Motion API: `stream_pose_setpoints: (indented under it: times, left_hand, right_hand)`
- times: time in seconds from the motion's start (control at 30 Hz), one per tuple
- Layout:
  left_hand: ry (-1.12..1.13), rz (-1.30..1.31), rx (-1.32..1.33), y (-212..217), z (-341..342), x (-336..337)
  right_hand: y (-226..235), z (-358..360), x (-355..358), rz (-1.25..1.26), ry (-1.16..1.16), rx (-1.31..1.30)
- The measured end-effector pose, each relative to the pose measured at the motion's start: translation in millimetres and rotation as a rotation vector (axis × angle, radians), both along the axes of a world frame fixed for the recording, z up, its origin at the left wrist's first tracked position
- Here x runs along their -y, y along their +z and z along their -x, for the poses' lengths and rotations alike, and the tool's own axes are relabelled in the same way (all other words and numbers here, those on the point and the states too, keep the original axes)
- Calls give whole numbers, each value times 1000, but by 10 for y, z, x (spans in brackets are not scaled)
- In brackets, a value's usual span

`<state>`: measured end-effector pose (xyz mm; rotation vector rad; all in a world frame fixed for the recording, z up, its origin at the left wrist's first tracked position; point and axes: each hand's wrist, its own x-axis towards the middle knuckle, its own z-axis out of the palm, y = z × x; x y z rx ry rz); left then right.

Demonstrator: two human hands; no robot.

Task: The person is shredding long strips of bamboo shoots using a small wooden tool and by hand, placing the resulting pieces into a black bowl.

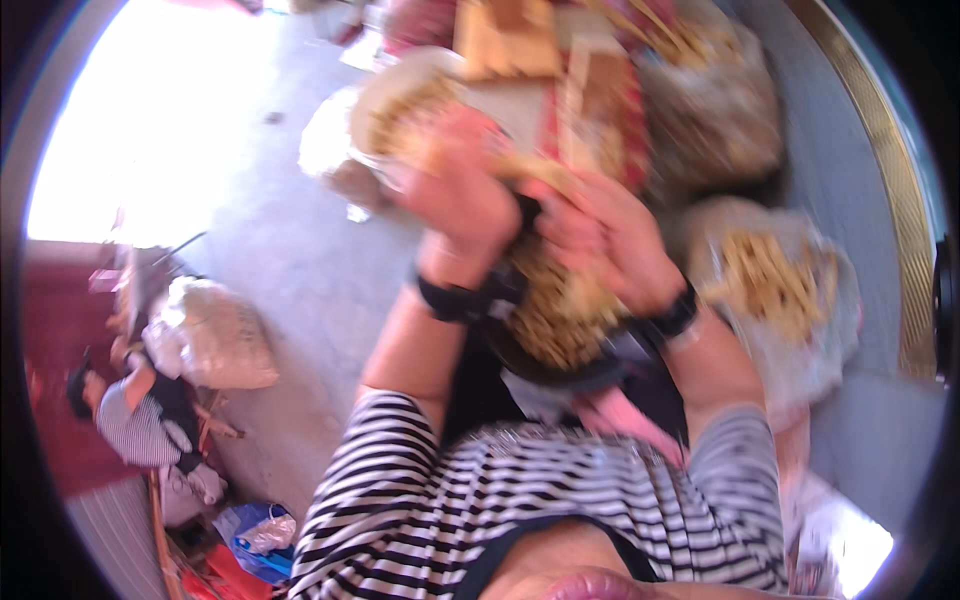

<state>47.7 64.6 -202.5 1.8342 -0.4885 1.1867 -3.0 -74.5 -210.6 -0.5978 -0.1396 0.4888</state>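
Note:
Both of my hands meet over a dark basin [540,370] that sits at my lap, full of short pale-yellow sticks [565,325]. Between the hands stretches a blurred pale-yellow stick [535,168]. My right hand [615,240] has its fingers closed around one end of it. My left hand [465,190] is smeared by motion and appears closed on the other end. Just beyond the left hand stands a white bowl [362,100] with more pale sticks inside.
Plastic bags of pale sticks stand at the right [790,285] and far right [715,110]. A wooden block [508,45] and a red-patterned box [630,130] lie ahead. At the left, another person [140,410] sits near a stuffed sack [220,340]. A blue bag [258,535] lies lower left.

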Motion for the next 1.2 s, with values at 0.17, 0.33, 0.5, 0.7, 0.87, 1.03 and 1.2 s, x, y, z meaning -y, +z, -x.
stream_pose_setpoints:
  times: [0.17, 0.33, 0.5, 0.7, 0.87, 1.03, 1.2]
  left_hand:
    - [-458, -186, 3, 36, 85, 245]
    - [-676, 82, -675, -173, 212, 370]
    - [-838, 271, -1191, -193, 46, 388]
    - [-497, -216, -126, -83, 110, 401]
    - [-581, -326, -256, -147, 101, 313]
    - [-513, -92, -609, -248, 88, 292]
    - [-549, -174, -967, -143, 29, 267]
  right_hand:
    - [-189, -31, 71, 850, -670, 675]
    - [-228, -115, 187, 1302, -753, 794]
    - [-376, -138, 368, 998, -582, 407]
    - [-208, -124, 520, 338, -70, -203]
    - [-280, -202, 652, 272, 221, -42]
    - [-116, -179, 507, 906, -229, 306]
    - [-194, -150, 546, 947, -287, 395]
